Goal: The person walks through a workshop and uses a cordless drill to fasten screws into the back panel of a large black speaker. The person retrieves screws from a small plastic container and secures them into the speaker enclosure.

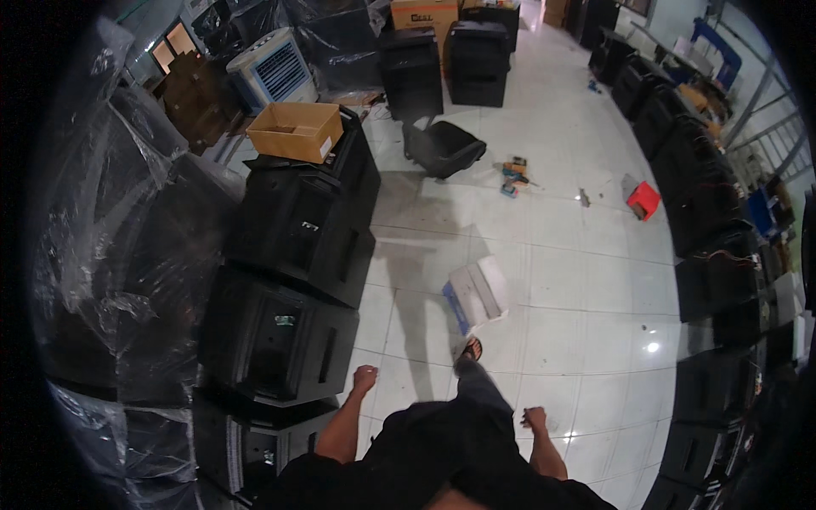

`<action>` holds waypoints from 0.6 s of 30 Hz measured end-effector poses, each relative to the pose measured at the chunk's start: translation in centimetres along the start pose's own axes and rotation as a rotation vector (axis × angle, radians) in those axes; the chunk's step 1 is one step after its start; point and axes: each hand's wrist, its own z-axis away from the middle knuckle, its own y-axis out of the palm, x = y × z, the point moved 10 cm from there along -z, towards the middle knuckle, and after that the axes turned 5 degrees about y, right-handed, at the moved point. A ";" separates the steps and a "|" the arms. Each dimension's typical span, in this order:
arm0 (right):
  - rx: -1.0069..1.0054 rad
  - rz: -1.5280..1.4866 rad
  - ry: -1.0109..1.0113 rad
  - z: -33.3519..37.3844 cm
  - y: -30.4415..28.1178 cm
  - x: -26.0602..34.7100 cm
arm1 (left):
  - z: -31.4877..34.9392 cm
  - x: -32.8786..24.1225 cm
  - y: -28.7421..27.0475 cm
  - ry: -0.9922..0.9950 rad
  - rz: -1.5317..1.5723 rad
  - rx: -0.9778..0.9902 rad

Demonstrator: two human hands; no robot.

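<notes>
My left hand (365,379) hangs at my side with its fingers curled closed, and nothing shows in it. It is nearest to a stack of black speaker cabinets (336,340) on the left, apart from them. On the other side my right hand (534,417) hangs low over the tiled floor, fingers curled in, also with nothing visible in it. One foot in a patterned sandal (473,348) is stretched forward. Just ahead of it a white and blue carton (478,293) lies on the floor.
An open cardboard box (295,132) sits on the left stack. Ahead stand a black bucket-like chair seat (444,148), cordless drills (513,176) and a red container (644,201). Black cabinets (710,289) line the right side. Plastic-wrapped stacks (127,255) and an air cooler (274,70) are left.
</notes>
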 end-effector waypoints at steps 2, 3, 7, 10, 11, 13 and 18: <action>-0.036 -0.273 0.166 0.0 -1.4 5.1 | 0.8 -1.3 0.7 -0.180 0.121 0.098; -0.027 -0.294 0.165 -0.5 -2.4 7.5 | 1.2 -4.0 1.1 -0.189 0.077 0.119; -0.086 0.100 -0.123 -8.1 -6.4 17.7 | -4.5 -10.5 1.3 -0.004 -0.299 0.263; -0.142 -0.348 -0.026 -10.0 -10.8 26.0 | -10.2 -12.0 0.2 -0.057 -0.292 0.273; -0.166 -0.385 -0.051 -10.2 -12.0 28.4 | -12.3 -14.1 -0.4 0.015 -0.351 0.311; -0.238 -0.473 -0.066 -10.9 -13.7 31.8 | -18.0 -16.3 -1.4 0.071 -0.457 0.380; -0.324 -0.607 0.237 -10.6 -12.1 29.9 | -34.6 -25.9 -4.2 0.245 -0.470 0.235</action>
